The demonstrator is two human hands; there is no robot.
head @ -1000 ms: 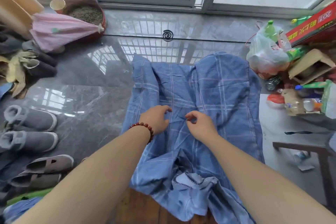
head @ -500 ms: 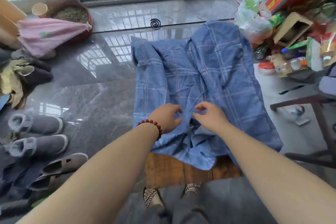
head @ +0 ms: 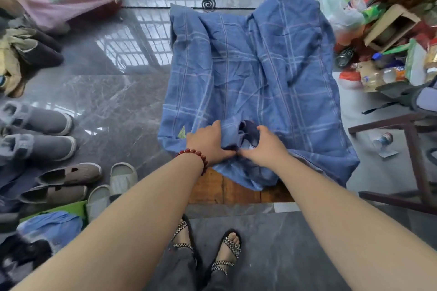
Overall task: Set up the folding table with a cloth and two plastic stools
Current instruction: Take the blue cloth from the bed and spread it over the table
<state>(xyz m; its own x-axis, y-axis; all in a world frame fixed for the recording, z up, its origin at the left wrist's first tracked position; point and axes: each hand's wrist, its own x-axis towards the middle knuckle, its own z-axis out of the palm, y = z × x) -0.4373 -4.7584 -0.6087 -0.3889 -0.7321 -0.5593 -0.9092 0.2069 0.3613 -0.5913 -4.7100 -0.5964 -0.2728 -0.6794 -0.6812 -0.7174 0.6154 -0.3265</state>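
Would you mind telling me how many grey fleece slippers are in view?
2: far slipper and near slipper, side by side on the floor at left; more may be hidden off-frame.

Cloth (head: pixel 255 73) lies on table (head: pixel 227 190); shoes (head: pixel 42 134) left, bottles (head: pixel 378 75) right.

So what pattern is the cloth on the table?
The cloth is blue with pale plaid lines; the head view shows it best.
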